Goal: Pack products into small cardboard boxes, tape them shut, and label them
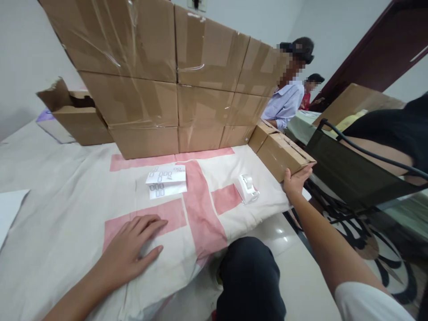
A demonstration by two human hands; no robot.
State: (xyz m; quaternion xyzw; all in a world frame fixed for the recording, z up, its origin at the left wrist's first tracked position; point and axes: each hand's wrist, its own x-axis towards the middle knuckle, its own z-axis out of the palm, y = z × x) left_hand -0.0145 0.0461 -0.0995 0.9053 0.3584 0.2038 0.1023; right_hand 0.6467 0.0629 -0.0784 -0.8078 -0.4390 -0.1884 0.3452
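My left hand (pixel 135 247) lies flat on the pink and white cloth, fingers stretched out and nothing in it. At the table's right edge, my right hand (pixel 297 182) grips the near end of a brown cardboard box (pixel 279 158), thumb on its side and fingers along its end face. That box lies low, with another small carton (pixel 261 135) behind it. A folded paper printed with small rectangles (pixel 167 180) rests beyond my left hand. Between my hands sits a white tape dispenser (pixel 246 189). Ahead rises a wall of taped cardboard boxes (pixel 177 100), stacked three high.
An open cardboard box (pixel 78 118) stands at the far left, by a purple and white box (pixel 55 127). White paper (pixel 10 209) lies at the left edge. Two people sit beyond the stack. A dark folding chair (pixel 354 165) with someone in it is close on the right.
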